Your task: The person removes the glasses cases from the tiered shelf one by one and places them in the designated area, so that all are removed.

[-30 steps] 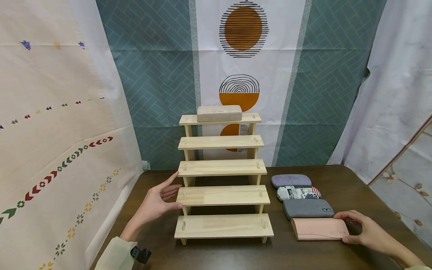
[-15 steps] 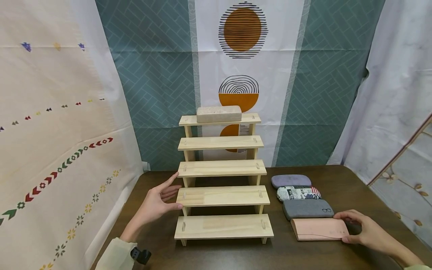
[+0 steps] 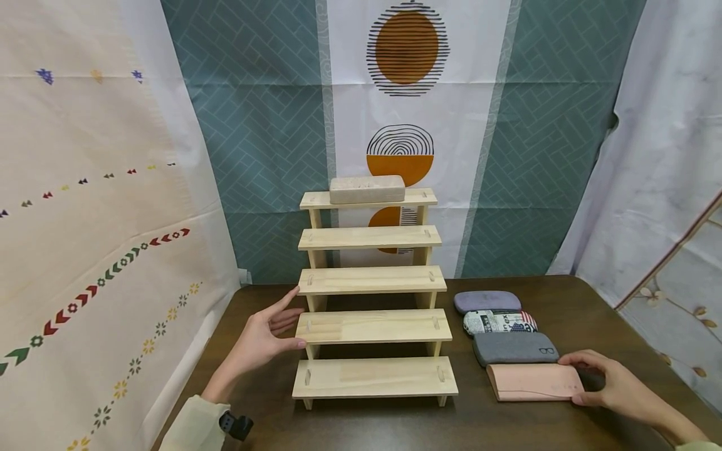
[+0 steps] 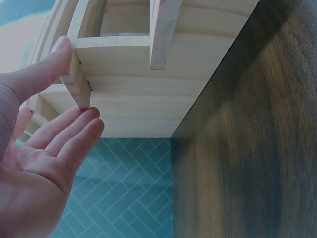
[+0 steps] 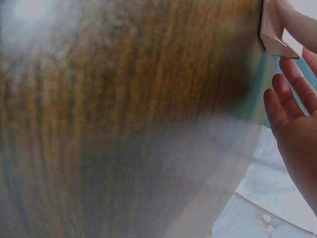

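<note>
In the head view, a wooden step-shaped display shelf [image 3: 372, 326] stands upright on the table. My left hand [image 3: 259, 338] is at its left side. In the left wrist view, the thumb and fingertips of that hand pinch the end of one shelf board [image 4: 77, 84] from two sides. On the right lies a pink glasses case [image 3: 533, 382]. My right hand [image 3: 606, 388] holds its right end, thumb at the near edge and forefinger at the far edge. The other fingers [image 5: 290, 101] of the right hand extend below the case in the right wrist view.
Behind the pink case lie a grey glasses case [image 3: 513, 347], a printed case [image 3: 499, 322] and a purple case [image 3: 487, 302] in a column. A beige case [image 3: 366, 190] rests on the top tier. Patterned cloths [image 3: 254, 156] hang around the dark table [image 3: 372, 432].
</note>
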The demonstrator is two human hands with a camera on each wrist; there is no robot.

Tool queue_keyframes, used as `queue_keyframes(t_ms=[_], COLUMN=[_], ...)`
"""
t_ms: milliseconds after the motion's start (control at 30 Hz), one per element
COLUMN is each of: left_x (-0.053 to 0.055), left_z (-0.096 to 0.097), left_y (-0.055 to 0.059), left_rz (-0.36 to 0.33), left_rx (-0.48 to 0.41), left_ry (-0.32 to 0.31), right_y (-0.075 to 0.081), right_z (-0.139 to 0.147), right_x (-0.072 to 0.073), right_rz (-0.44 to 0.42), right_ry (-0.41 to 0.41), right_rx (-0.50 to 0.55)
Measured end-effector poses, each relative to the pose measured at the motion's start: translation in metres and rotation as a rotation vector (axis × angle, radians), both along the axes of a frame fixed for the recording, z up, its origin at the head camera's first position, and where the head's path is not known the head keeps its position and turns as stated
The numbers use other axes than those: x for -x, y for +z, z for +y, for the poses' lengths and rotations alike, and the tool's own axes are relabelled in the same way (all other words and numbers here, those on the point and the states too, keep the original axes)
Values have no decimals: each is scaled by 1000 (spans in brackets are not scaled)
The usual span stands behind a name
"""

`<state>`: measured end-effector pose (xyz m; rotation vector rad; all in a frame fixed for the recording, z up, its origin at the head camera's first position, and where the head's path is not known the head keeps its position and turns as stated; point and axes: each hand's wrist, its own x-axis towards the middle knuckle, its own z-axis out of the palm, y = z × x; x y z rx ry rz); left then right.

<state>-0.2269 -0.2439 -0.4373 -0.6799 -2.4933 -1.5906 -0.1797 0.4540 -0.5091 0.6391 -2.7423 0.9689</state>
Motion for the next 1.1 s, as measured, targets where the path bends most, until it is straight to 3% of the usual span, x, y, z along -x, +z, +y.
queue_keyframes(t_ms=[1100], left_x=[0], left_z=[0], left_y=[0], left_rz=[1], left_rx=[-4], left_ry=[-1], right_y=[0], right_z=[0], right_x=[1], right_rz=[29], right_ry=[32], right_rx=[15])
